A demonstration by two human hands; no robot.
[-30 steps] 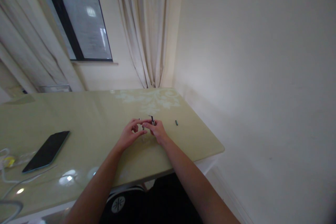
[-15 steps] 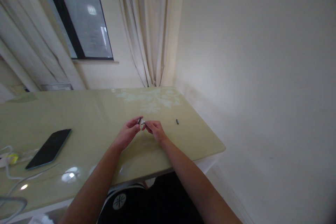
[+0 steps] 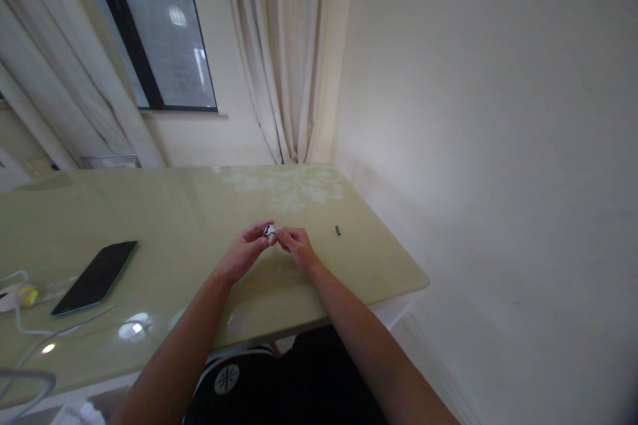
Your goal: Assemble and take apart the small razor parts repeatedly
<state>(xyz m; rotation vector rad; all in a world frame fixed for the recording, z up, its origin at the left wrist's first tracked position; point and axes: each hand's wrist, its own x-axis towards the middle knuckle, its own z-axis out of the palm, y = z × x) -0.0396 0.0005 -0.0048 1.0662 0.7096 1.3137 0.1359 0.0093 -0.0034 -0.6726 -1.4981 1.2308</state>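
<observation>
Just above the table (image 3: 184, 212), my two hands meet around a small white-and-dark object (image 3: 270, 231), too small for me to name. My left hand (image 3: 245, 249) is closed on its left side, thumb below and fingers above. On the right side, the thumb and forefinger of my right hand (image 3: 296, 244) pinch together at the object's edge; whether a separate piece sits between them is too small to see. A short dark green strip (image 3: 337, 230) lies on the table to the right of my right hand, touched by neither hand.
A black tablet-like slab (image 3: 96, 277) lies at the left. Near it are white cables (image 3: 30, 348) and a white-and-yellow item (image 3: 20, 297). The table's rounded corner (image 3: 425, 282) is on the right, beside the wall (image 3: 488, 146). Curtains (image 3: 284, 60) hang behind.
The small object has turned between my hands, so more of its white face shows. Both hands stay nearly in place. The view has shifted slightly.
</observation>
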